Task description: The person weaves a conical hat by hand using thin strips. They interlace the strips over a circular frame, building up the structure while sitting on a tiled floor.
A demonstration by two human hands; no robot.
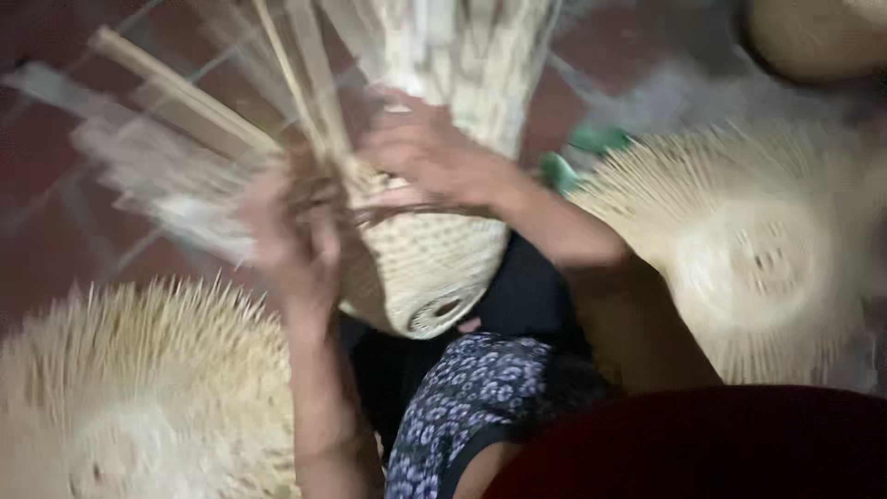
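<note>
Over the lap, the half-woven basket (425, 268) lies tilted, left hand (291, 245) clenched on its loose strips (185, 102) to steady them, right hand (434, 152) pressing the weave, fingers too blurred to tell.

A single head-worn camera looked steeply down from close above the person's lap, facing slightly forward over the half-woven basket (425, 259) toward the reddish floor (46, 249); motion blurred the view, and no second view overlapped it
</note>
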